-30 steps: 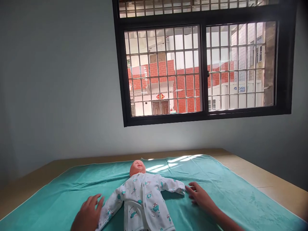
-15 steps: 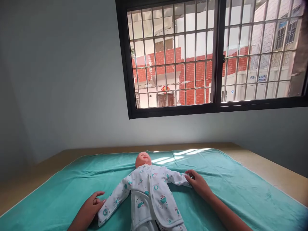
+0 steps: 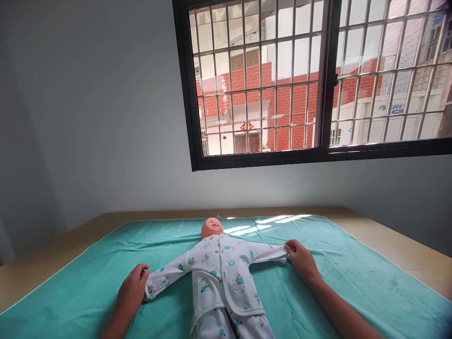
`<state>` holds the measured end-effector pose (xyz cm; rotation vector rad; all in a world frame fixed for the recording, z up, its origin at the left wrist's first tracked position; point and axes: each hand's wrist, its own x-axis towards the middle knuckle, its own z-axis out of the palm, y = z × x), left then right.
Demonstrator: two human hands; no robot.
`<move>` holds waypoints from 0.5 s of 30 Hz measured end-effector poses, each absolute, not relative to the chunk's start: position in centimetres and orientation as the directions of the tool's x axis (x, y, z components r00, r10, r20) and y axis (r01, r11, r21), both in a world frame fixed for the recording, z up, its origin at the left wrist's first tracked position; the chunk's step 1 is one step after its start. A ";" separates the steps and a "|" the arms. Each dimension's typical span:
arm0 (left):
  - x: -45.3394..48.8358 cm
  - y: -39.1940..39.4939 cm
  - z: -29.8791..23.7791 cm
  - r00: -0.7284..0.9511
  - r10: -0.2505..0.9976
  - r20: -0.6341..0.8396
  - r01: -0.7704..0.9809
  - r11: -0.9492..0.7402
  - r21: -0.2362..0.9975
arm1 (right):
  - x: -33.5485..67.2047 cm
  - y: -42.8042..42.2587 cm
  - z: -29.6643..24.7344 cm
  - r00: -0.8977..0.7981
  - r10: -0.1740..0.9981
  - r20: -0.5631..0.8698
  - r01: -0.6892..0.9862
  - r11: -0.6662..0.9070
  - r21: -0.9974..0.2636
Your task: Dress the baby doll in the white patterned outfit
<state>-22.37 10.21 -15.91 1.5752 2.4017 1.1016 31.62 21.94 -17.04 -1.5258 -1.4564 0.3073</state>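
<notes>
A baby doll lies on its back on a teal blanket, its head toward the wall. It wears a white jacket and trousers printed with small teal and pink figures. My left hand pinches the cuff end of the sleeve on the left of the picture. With fingers closed, my right hand grips the end of the other sleeve. Both sleeves are stretched out sideways. The lower trouser legs run out of view.
The blanket covers most of a wooden surface, whose bare margin shows at the sides and back. Behind it rises a grey wall with a dark-framed, barred window. Sunlight streaks fall on the blanket near the doll's head.
Both hands have moved outward and up in the picture, drawing the sleeves straighter and more level. The left fingers have closed on the cuff. The view has shifted slightly.
</notes>
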 end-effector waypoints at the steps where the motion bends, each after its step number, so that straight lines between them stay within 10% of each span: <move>1: -21.8 9.9 -15.6 -0.466 0.815 0.345 0.788 0.205 0.581 | 31.1 21.6 -16.7 0.260 0.850 0.459 0.640 0.204 -0.741; 5: -17.1 8.0 -13.6 -0.333 0.817 0.470 0.831 0.019 0.556 | 27.2 18.3 -14.3 0.162 0.762 0.628 0.631 0.409 -0.659; 9: -10.4 6.0 -12.9 0.196 0.807 0.558 0.800 -0.460 0.385 | 21.4 12.2 -11.1 -0.276 0.843 0.462 0.602 0.526 -0.601; 15: -6.0 5.2 -14.6 0.458 0.509 0.729 0.751 -0.660 -0.011 | 16.9 6.2 -8.9 -0.651 0.712 0.261 0.734 0.679 -0.019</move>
